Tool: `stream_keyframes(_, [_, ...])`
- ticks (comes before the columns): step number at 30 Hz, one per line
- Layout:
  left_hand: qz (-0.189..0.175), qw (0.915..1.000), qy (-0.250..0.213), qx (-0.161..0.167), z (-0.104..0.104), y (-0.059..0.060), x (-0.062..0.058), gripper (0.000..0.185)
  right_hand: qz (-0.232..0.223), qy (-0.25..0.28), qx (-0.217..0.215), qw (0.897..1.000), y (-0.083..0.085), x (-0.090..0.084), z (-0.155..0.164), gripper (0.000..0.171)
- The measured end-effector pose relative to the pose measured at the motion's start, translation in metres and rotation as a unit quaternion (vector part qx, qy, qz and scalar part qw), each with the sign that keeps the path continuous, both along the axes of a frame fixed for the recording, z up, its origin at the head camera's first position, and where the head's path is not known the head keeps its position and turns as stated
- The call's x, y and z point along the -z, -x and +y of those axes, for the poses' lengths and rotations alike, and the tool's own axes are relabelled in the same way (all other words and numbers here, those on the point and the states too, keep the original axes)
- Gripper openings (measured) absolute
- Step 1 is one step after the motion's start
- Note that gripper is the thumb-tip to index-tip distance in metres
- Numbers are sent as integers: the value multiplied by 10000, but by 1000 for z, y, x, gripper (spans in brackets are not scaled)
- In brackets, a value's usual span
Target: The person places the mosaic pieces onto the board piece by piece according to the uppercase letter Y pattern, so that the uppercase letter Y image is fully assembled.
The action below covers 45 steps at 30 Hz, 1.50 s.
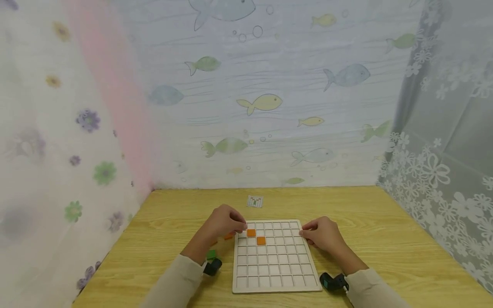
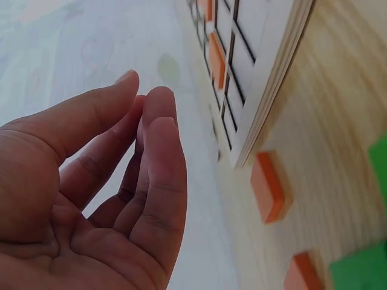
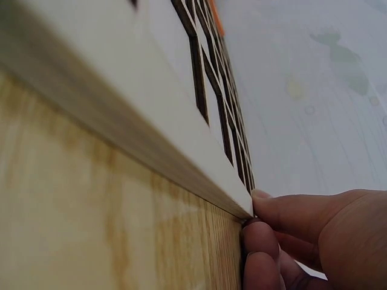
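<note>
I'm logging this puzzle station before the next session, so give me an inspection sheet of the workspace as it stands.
Surface: wooden table, light grain, bare at the right.
Job's things: white grid board lying flat; two orange tiles seated in its upper left cells; loose orange tiles and green tiles on the table left of the board.
Clutter: small pattern card behind the board.
Grippers: left hand at the board's upper left corner, fingers relaxed, holding nothing; right hand with fingertips against the board's right edge.
Cables: nothing seen.
Surroundings: fish-print curtain behind, floral curtains at both sides.
</note>
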<state>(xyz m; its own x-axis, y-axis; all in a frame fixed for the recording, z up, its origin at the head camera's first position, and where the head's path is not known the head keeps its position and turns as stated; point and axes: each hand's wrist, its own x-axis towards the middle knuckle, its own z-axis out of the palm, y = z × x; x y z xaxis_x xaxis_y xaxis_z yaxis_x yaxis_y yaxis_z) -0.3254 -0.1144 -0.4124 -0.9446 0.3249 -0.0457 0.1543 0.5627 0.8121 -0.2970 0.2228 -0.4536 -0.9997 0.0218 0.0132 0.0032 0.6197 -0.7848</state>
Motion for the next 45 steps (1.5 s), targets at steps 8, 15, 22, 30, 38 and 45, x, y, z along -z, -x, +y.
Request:
stream_keyframes(8, [67, 9995, -134, -268, -16, 5, 0, 13, 22, 58, -21, 10000, 1, 0, 1, 13])
stream_keyframes(15, [-64, 9980, -172, -602, -23, 9, 4, 17, 36, 18, -10, 10000, 1, 1, 2, 14])
stream_keyframes(22, [-137, 9977, 129, -645, -26, 9, 9, 15, 42, -31, 34, 10000, 1, 1, 2, 14])
stream_keyframes(30, [-139, 9964, 427, -722, -28, 9, 11, 15, 64, -30, -5, 10000, 2, 3, 1, 14])
stream_keyframes(38, [-126, 9943, 758, -739, -28, 11, 12, 19, 54, -29, 7, 10000, 0, 1, 0, 14])
stream_keyframes(45, [-86, 9951, 757, -637, -28, 10, 13, 19, 20, -56, 17, 10000, 0, 0, 0, 14])
